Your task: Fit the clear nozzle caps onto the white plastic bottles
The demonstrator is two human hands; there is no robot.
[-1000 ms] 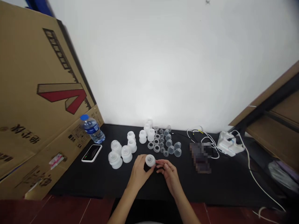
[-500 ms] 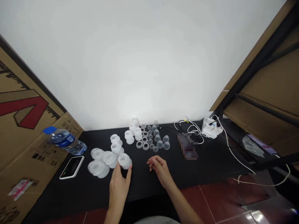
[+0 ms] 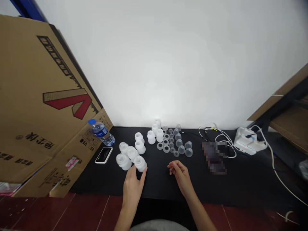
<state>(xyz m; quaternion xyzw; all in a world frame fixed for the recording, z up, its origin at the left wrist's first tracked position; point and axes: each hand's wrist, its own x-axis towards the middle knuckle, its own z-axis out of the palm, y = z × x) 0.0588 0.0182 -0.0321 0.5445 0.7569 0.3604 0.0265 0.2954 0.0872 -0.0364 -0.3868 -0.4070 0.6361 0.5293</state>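
Note:
My left hand (image 3: 132, 186) grips a small white feeding bottle (image 3: 140, 163) from its near side, thumb on the right and fingers on the left. The bottle stands at the front of a group of similar white bottles, some with clear domed caps (image 3: 123, 147). Over the black table, to the right, my right hand (image 3: 180, 175) has its fingers curled together, with nothing visible in them. Beyond it lie clear ring collars (image 3: 166, 149), small clear nipples (image 3: 171, 144) and loose domed caps (image 3: 188, 152). Open-necked white bottles (image 3: 151, 137) stand behind.
A water bottle (image 3: 102, 132) and a white-edged phone (image 3: 104, 155) are at the left, beside a large cardboard box (image 3: 79, 138). White cables (image 3: 223, 141) and a power strip (image 3: 249, 141) occupy the right, near a pixelated dark item (image 3: 214, 157). A white wall (image 3: 168, 64) stands behind the table (image 3: 161, 181).
The view has turned left, so everything appears farther right and more cardboard shows. My left hand keeps its grip on the same bottle. My right hand stays curled over the table.

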